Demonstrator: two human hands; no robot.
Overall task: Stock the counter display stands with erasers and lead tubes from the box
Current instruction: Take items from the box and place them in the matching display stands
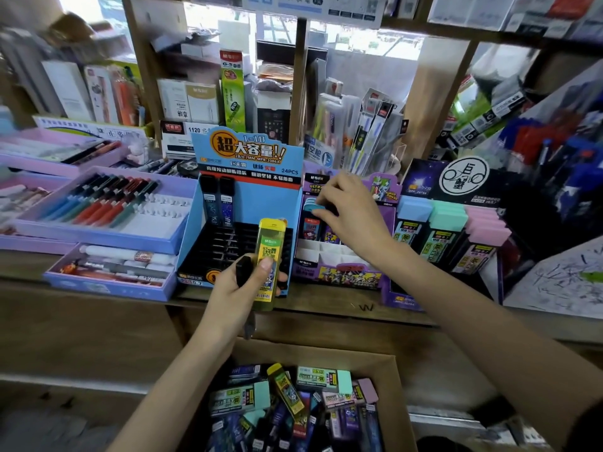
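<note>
Standing in blue stand, two dark lead tubes

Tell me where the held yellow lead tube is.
Head view, centre: the left hand grips the yellow lead tube upright in front of the blue display stand, left of the purple stand where the right hand is.
</note>
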